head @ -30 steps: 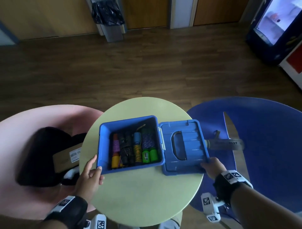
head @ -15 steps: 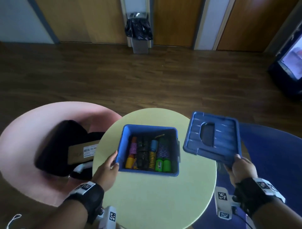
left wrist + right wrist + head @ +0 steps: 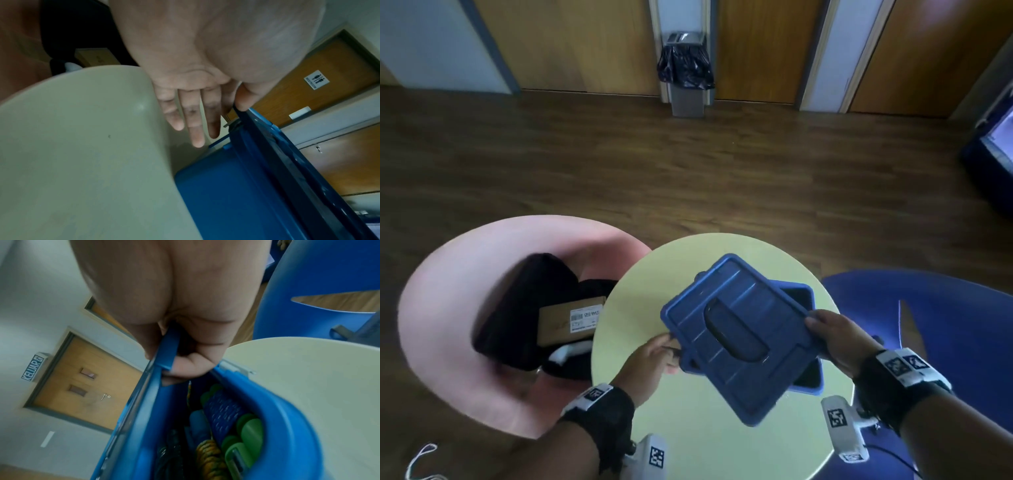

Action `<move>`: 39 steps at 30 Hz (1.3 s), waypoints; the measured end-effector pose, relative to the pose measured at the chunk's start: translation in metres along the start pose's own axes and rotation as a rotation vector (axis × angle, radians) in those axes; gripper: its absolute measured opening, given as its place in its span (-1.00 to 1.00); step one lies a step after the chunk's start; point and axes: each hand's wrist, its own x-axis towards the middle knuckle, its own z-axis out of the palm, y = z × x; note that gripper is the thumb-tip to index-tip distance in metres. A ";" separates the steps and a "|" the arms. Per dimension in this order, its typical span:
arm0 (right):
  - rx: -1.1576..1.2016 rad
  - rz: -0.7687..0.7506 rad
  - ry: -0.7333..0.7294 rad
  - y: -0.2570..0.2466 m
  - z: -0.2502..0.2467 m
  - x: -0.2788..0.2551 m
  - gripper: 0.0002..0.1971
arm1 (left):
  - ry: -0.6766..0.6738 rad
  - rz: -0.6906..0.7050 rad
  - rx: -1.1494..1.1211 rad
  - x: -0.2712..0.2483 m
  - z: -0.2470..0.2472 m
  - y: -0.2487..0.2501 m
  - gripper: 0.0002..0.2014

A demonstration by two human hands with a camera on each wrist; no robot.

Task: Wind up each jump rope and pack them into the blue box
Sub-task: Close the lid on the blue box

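The lid hung tilted over the blue box on the round table, its long axis running from far left to near right, handle recess up. The right hand gripped its right edge, fingers curled beneath. The left hand met the lid's left corner with its thumb, fingers straight; a true pinch seemed likely but unclear. Wound jump ropes lay inside the box. A pink chair holding a cardboard parcel stood left, a blue chair right.

Round pale-green table, w/ blue box on it
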 end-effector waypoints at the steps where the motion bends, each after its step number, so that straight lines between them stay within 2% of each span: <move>1: -0.016 0.015 -0.006 0.003 -0.005 0.005 -0.81 | 0.032 -0.017 -0.011 0.000 -0.002 -0.002 -0.47; 3: -0.096 0.034 0.002 0.003 -0.014 0.012 -0.83 | 0.078 -0.018 0.043 0.000 -0.007 -0.004 -0.42; 6: -0.318 -0.005 0.077 0.000 -0.029 0.026 -0.90 | 0.142 0.082 0.288 0.007 -0.009 0.000 -0.41; 7: -0.384 -0.024 0.115 -0.002 -0.033 0.029 -0.84 | 0.155 0.132 0.358 0.010 -0.010 0.004 -0.40; 10: -0.496 -0.066 0.219 0.001 -0.047 0.041 -0.48 | 0.117 0.311 0.632 0.021 -0.007 0.012 -0.40; 13: -0.634 -0.029 0.180 -0.001 -0.042 0.024 -0.23 | 0.108 0.398 0.851 0.018 0.002 0.024 -0.40; 15: -0.695 -0.015 0.138 0.007 -0.034 0.010 -0.09 | 0.131 0.431 0.880 0.010 0.009 0.026 -0.38; 18: -0.632 -0.060 0.126 0.026 -0.030 0.001 -0.01 | 0.158 0.461 0.832 0.002 0.012 0.019 -0.44; 19: -0.615 -0.057 0.139 0.029 -0.030 0.001 -0.01 | 0.169 0.475 0.834 0.001 0.012 0.016 -0.48; 21: -0.574 -0.040 0.146 0.033 -0.031 0.007 -0.16 | 0.203 0.495 0.854 0.000 0.012 0.010 -0.50; 23: -0.592 -0.020 0.142 0.029 -0.031 0.014 -0.29 | 0.230 0.471 0.914 -0.001 0.013 0.008 -0.42; 25: -0.618 0.000 0.127 0.024 -0.029 0.021 -0.30 | 0.251 0.430 0.977 -0.002 0.014 0.008 -0.36; 28: -0.665 0.037 0.088 0.014 -0.024 0.031 -0.28 | 0.269 0.392 1.009 -0.005 0.012 0.006 -0.41; 32: -0.753 0.059 0.033 0.006 -0.019 0.037 -0.41 | 0.289 0.406 1.045 -0.011 0.013 -0.001 -0.53; 34: -0.739 0.095 0.056 0.005 -0.021 0.038 -0.34 | 0.336 0.424 1.036 -0.012 0.015 0.001 -0.51; 36: -0.718 0.144 0.069 0.005 -0.023 0.039 -0.35 | 0.306 0.481 1.058 -0.008 0.022 0.009 -0.43; 39: -0.717 0.151 0.027 0.002 -0.020 0.038 -0.41 | 0.171 0.573 1.155 0.004 0.044 0.030 -0.37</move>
